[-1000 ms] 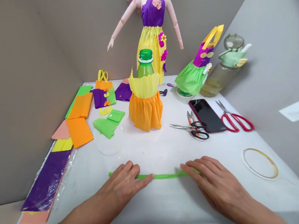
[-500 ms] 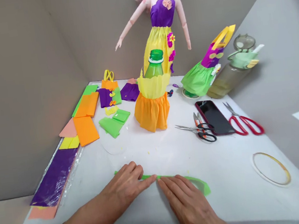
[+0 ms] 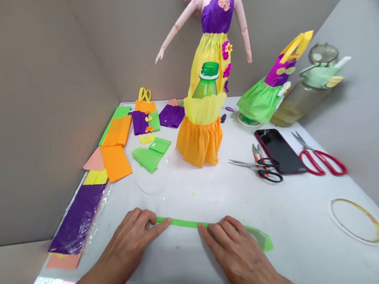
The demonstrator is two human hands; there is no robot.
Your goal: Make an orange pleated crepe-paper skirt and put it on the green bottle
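Note:
A narrow green crepe paper strip [image 3: 184,223] lies on the table before me, its right end widening into a loose flap. On its left end presses my left hand [image 3: 134,231], fingers curled and thumb stretched along the strip. Farther right, my right hand [image 3: 231,243] is closed over the strip, index fingertip at its edge, holding it against the table. A length of strip shows between the two hands. Beyond them stands a green plastic bottle [image 3: 208,86] wrapped in a yellow paper top and a gathered orange paper skirt [image 3: 200,140].
At right lie black-handled scissors [image 3: 265,169], orange-handled snips [image 3: 257,152], a phone [image 3: 279,149], red-handled scissors [image 3: 321,158] and a tape ring [image 3: 360,220]. Behind stand a doll [image 3: 217,16], a dressed bottle [image 3: 260,101] and a water bottle [image 3: 295,101]. Folded papers [image 3: 118,162] line the left.
My left hand has slid left along the strip, away from my right hand, so more green paper shows between them. My right hand stays on the strip. The view has shifted slightly left.

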